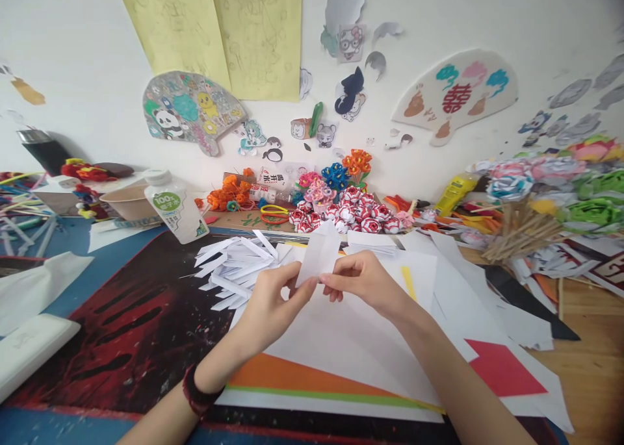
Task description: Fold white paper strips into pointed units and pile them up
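Observation:
Between my hands a small slip of white paper [319, 250] stands up, with a crease running along it. My left hand [280, 295] pinches its lower left edge between thumb and fingers. At the lower right corner, my right hand [361, 279] pinches it too, the fingertips of both hands almost meeting. Below them lie large white sheets [336, 347] on top of orange paper [292, 375] and a green-edged sheet. Left of the slip is a heap of folded white paper strips [236, 266].
A white bottle [175, 208] stands behind the dark red-and-black mat [146, 334]. Red-and-white paper flowers [355, 210] line the wall side. To the right are a yellow bottle [455, 193], a bundle of sticks [519, 230] and a red paper piece [507, 368]. A white box [34, 351] sits far left.

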### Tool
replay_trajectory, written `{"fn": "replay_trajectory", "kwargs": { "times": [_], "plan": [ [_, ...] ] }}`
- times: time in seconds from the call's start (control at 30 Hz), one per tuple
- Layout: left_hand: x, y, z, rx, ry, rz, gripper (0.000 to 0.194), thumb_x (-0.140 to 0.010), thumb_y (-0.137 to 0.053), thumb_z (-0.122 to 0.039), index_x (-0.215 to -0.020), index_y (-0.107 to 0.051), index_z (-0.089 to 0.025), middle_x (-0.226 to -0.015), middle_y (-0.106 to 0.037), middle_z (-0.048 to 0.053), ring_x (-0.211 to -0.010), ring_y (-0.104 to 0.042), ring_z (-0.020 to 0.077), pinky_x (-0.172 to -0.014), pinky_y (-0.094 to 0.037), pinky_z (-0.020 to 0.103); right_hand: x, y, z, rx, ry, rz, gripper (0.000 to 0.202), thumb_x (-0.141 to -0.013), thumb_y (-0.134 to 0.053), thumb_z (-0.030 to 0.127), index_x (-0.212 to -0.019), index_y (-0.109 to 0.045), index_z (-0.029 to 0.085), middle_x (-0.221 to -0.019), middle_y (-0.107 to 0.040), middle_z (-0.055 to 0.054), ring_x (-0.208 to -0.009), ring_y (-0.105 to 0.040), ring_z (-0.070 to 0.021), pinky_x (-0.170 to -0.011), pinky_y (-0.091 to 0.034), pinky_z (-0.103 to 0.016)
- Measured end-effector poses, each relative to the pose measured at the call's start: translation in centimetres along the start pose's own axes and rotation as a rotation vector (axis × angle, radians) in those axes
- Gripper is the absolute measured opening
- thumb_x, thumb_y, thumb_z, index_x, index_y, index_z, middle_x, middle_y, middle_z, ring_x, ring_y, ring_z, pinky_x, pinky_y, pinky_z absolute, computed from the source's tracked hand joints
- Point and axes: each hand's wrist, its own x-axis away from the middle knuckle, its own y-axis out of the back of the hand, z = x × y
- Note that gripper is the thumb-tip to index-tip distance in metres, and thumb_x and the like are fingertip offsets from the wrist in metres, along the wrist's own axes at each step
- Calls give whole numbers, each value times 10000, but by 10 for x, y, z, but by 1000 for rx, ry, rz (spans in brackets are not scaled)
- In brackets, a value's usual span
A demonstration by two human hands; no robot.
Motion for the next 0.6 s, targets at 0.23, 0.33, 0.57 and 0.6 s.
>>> {"fn": "replay_trajectory", "kwargs": {
  "times": [0.23,0.33,0.57,0.6],
  "plan": [
    [-2,5,2,43,-21,-28,302,-924,-497,-349,-708,-576,-153,-638,-546,-10,-612,-478,119,-584,-346,237,-1,5,1,-24,4,-73,205,-729,-753,331,-737,-748,126,-672,-692,-55,-580,-621,-132,-577,-506,-256],
    [-2,5,3,77,-24,-22,294,-925,-500,-347,-720,-583,-154,-646,-554,-9,-619,-486,118,-593,-351,234,-1,4,1,-24,7,-53,203,-743,-743,328,-781,-746,128,-709,-691,-55,-624,-628,-138,-619,-513,-266],
    [-1,1,0,59,16,39,320,-920,-497,-376,-726,-597,-143,-638,-548,-7,-607,-464,116,-569,-327,241,1,-5,1,-46,-22,6,217,-739,-743,339,-756,-728,124,-686,-676,-49,-628,-626,-147,-617,-520,-278],
    [-1,1,-1,47,19,39,320,-919,-497,-376,-726,-599,-142,-634,-542,-9,-603,-457,115,-565,-322,243,1,-4,0,-41,-22,7,216,-736,-745,337,-744,-727,122,-679,-677,-50,-619,-625,-145,-608,-519,-274]
  ]
}}
